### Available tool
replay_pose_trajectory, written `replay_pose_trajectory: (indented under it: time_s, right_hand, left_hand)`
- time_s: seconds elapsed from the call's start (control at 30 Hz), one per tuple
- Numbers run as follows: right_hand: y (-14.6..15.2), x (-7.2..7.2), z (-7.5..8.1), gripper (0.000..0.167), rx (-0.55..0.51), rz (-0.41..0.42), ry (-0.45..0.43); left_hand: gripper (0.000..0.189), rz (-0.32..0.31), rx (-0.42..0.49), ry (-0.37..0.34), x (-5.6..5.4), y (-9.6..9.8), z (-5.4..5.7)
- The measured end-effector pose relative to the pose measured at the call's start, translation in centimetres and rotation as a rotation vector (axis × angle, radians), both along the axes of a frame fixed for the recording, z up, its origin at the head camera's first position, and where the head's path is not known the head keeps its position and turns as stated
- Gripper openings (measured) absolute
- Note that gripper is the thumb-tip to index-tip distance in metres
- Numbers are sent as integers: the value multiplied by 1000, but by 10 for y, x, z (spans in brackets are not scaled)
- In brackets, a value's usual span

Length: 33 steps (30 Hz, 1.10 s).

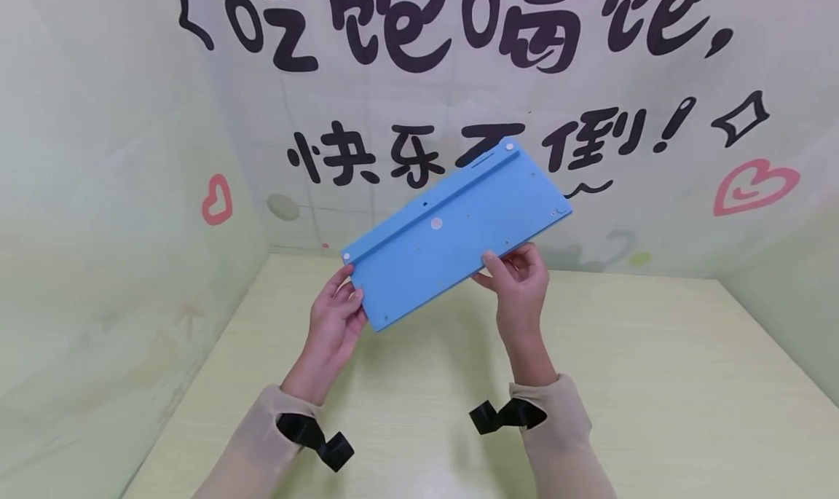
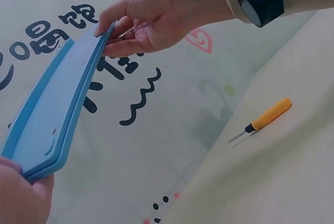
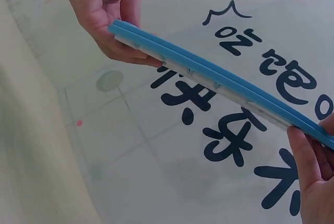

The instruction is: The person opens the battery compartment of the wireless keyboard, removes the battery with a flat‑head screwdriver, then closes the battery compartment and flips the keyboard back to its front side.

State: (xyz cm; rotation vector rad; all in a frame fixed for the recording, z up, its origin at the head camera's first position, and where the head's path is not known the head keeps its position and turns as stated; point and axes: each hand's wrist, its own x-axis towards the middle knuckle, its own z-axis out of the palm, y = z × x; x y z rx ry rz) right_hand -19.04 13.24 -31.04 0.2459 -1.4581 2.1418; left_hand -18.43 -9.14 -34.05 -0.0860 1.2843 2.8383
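Note:
A blue keyboard point(image 1: 452, 244) is held up in the air, tilted, its right end higher and its flat underside facing the head camera. White keys show along its other side in the right wrist view. My left hand point(image 1: 336, 320) grips its lower left end, thumb on the underside and fingers around the edge. With thumb and fingers, my right hand point(image 1: 521, 288) pinches the lower long edge, right of the middle. On the table in the left wrist view lies a screwdriver point(image 2: 271, 113) with an orange handle; I cannot see it in the head view.
The pale wooden table point(image 1: 655, 368) spreads below both hands. Behind it stands a wall covering point(image 1: 406, 98) with large black characters and pink hearts. Black wrist cameras point(image 1: 314, 438) sit on both sleeves.

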Motion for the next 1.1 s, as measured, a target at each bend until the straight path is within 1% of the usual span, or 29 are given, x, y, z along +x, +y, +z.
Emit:
replay_pose_trajectory:
  time_s: [0.13, 0.27, 0.4, 0.57, 0.7, 0.83, 0.93, 1.1]
  right_hand:
    - [2, 0, -2, 17, -20, -12, 22]
    - [4, 0, -1, 16, -29, 9, 54]
    - [6, 1, 0, 15, -11, 43, 80]
    - [11, 2, 3, 11, 16, 55, 87]
    - [17, 2, 4, 8, 63, 90, 84]
    - [23, 3, 5, 11, 144, 123, 84]
    - [28, 4, 6, 13, 189, 127, 80]
    - [35, 6, 7, 11, 210, 125, 70]
  left_hand:
    - [41, 17, -9, 5, 5, 1, 6]
    - [40, 37, -19, 15, 7, -1, 13]
    - [40, 60, -21, 6, 10, -4, 19]
    - [42, 74, -64, 4, 14, -6, 28]
    - [44, 87, -108, -3, 17, -10, 34]
    - [45, 87, -140, -3, 19, -16, 39]
    - [45, 84, -153, 3, 21, -20, 41]
    - [44, 77, -155, -2, 22, -26, 45]
